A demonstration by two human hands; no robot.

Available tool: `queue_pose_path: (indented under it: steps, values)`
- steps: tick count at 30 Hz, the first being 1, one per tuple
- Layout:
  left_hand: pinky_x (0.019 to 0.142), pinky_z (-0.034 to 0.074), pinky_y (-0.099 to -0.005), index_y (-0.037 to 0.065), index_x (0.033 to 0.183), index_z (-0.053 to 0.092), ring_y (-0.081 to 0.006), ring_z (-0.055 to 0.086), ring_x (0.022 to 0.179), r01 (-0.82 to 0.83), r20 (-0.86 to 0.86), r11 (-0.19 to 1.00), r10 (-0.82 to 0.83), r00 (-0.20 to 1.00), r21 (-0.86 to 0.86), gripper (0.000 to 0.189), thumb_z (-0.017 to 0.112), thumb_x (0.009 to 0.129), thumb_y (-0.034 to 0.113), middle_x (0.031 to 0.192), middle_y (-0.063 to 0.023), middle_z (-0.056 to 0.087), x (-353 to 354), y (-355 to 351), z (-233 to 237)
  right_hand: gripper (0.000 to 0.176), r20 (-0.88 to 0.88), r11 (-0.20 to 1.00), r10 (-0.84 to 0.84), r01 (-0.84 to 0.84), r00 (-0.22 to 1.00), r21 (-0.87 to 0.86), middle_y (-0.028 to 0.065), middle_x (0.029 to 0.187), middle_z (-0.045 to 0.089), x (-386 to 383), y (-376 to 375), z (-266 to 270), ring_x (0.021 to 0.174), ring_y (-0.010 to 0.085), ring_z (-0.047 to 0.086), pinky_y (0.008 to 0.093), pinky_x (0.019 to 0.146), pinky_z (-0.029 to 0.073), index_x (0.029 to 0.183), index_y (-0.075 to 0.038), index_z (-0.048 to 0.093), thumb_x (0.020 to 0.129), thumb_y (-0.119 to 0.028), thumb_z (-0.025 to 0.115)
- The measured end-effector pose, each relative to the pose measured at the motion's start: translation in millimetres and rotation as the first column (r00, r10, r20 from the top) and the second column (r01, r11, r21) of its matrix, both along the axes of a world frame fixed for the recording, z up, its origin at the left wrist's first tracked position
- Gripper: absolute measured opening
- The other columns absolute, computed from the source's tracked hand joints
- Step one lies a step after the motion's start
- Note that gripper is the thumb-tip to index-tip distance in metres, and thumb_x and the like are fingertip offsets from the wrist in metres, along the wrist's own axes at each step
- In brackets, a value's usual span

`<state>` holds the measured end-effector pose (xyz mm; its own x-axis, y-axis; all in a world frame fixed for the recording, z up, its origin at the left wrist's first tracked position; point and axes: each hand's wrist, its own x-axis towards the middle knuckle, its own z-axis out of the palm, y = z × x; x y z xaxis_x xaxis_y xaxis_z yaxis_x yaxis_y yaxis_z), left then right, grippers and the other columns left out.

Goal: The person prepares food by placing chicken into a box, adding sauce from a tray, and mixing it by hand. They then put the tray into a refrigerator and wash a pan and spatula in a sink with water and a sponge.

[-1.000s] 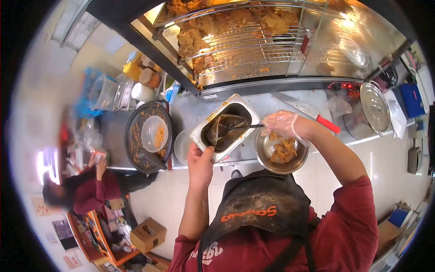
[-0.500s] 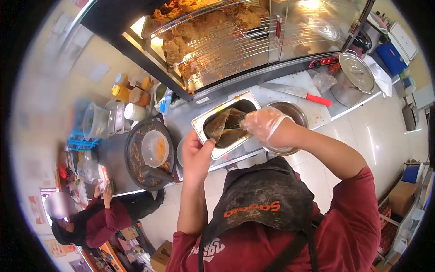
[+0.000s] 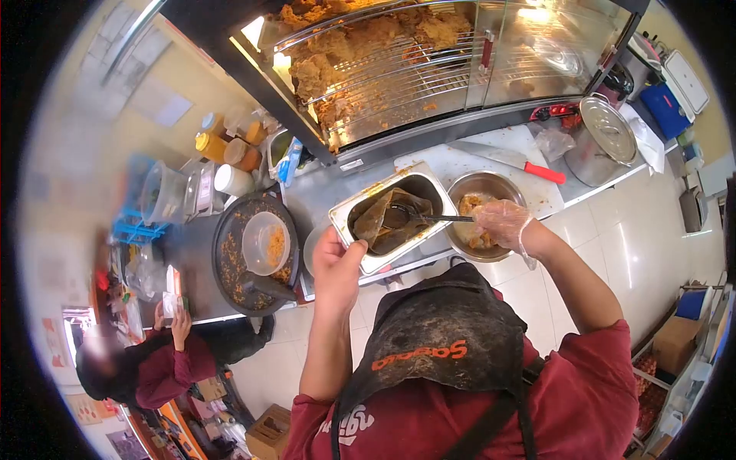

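Observation:
My left hand (image 3: 337, 264) grips the near left rim of a rectangular steel container (image 3: 370, 264), thumb on top. Dark brown flaps, perhaps a liner, stand inside it around a small ladle (image 3: 448, 218), whose round cup sits in the container. The ladle's dark handle reaches right to the fingertips of my right hand (image 3: 502, 224), which wears a clear plastic glove and is closed at the handle's end. Below that hand stands a round steel bowl (image 3: 484, 181) with golden-brown fried pieces (image 3: 469, 204) in it, partly hidden by the glove.
A red-handled knife (image 3: 544, 172) lies on a white board (image 3: 521, 142). Behind is a glass warmer (image 3: 429, 69) with fried food. To the left, a black pan (image 3: 228, 287) holds crumbs and a plastic tub (image 3: 264, 244). A lidded pot (image 3: 594, 157) stands right; a co-worker (image 3: 165, 360) stands left.
My right hand has moved right, from over the container to above the steel bowl. The ladle's cup and handle now show. The left hand still holds the container.

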<state>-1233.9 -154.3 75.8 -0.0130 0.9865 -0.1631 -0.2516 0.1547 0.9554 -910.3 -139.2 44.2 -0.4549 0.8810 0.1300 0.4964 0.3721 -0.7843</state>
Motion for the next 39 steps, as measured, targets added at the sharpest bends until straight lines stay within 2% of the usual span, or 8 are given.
queue_pose_path:
  steps: [7,15,17,23,26,32,36,39]
  values:
    - [0.087,0.051,-0.0279,-0.004,0.123,0.057,-0.0128,0.064,0.098,0.097,-0.204,0.994,-0.083,0.975,0.059,0.034,0.054,0.089,-0.006,0.114,-0.0089,0.067,21,-3,22,0.012,0.541,0.981,0.023,-0.122,0.841,0.148,0.0152,0.079,0.062,-49,6,53,0.076,0.0359,0.065,0.0428,0.07,0.052,0.091,-0.006,0.063,0.091,-0.015,0.056]
    - [0.091,0.049,-0.0284,-0.004,0.125,0.058,-0.0125,0.063,0.101,0.086,-0.074,0.995,-0.083,0.994,0.041,0.038,0.054,0.087,-0.008,0.116,-0.0086,0.067,8,-3,13,0.02,0.21,0.914,-0.041,-0.048,0.977,0.402,0.0142,0.096,0.065,-27,10,-9,0.089,0.0326,0.063,0.04,0.085,0.049,0.095,-0.006,0.066,0.093,-0.019,0.05]
    - [0.091,0.05,-0.0288,-0.004,0.125,0.058,-0.0128,0.064,0.101,0.062,-0.061,0.998,-0.062,0.996,-0.007,0.038,0.054,0.087,-0.008,0.116,-0.0089,0.067,5,-4,13,0.024,0.342,0.993,0.085,-0.106,0.936,0.043,0.0135,0.091,0.065,-22,5,28,0.085,0.0299,0.062,0.0389,0.081,0.048,0.095,-0.006,0.066,0.097,-0.024,0.05]
    - [0.091,0.05,-0.0291,-0.004,0.126,0.058,-0.0133,0.064,0.101,0.052,-0.051,0.999,-0.052,0.997,-0.005,0.039,0.053,0.088,-0.009,0.116,-0.0091,0.068,1,-4,5,0.029,0.12,0.992,0.091,-0.079,0.989,-0.101,0.007,0.075,0.059,1,-6,7,0.073,0.0183,0.054,0.0334,0.072,0.046,0.089,-0.004,0.062,0.101,-0.029,0.053]
    - [0.09,0.05,-0.0285,-0.004,0.126,0.058,-0.0128,0.065,0.1,0.062,-0.045,0.998,-0.063,0.997,-0.024,0.039,0.053,0.088,-0.009,0.115,-0.0094,0.068,4,-1,8,0.029,0.221,0.946,0.023,0.05,0.975,-0.322,0.0045,0.076,0.059,2,-4,-3,0.073,0.016,0.052,0.0321,0.071,0.046,0.087,-0.004,0.062,0.102,-0.028,0.053]
    - [0.082,0.056,-0.0294,-0.004,0.12,0.059,-0.014,0.066,0.093,0.054,0.0,0.996,-0.054,0.999,-0.069,0.033,0.052,0.088,-0.009,0.113,-0.0108,0.068,7,8,-13,0.029,0.318,0.98,-0.054,0.111,0.946,-0.164,0.0019,0.077,0.058,-9,-10,5,0.074,0.0145,0.053,0.0323,0.072,0.046,0.09,-0.005,0.063,0.102,-0.03,0.054]
    - [0.069,0.063,-0.0349,-0.004,0.119,0.057,-0.0196,0.07,0.089,0.033,0.017,0.99,-0.031,0.999,-0.134,0.031,0.049,0.089,-0.007,0.112,-0.0137,0.067,17,10,-8,0.028,0.031,0.969,-0.119,0.109,0.992,0.222,0.003,0.079,0.058,-6,-15,-10,0.073,0.0161,0.053,0.034,0.073,0.047,0.092,-0.005,0.063,0.102,-0.029,0.055]
    - [0.062,0.066,-0.0377,-0.004,0.12,0.055,-0.0234,0.072,0.088,0.009,0.052,0.989,-0.002,0.999,-0.149,0.03,0.048,0.091,-0.005,0.112,-0.0158,0.066,23,13,-8,0.027,0.316,0.991,-0.103,0.124,0.943,-0.047,0.0009,0.079,0.057,-3,-8,10,0.073,0.0143,0.053,0.0321,0.07,0.046,0.093,-0.005,0.063,0.102,-0.029,0.056]
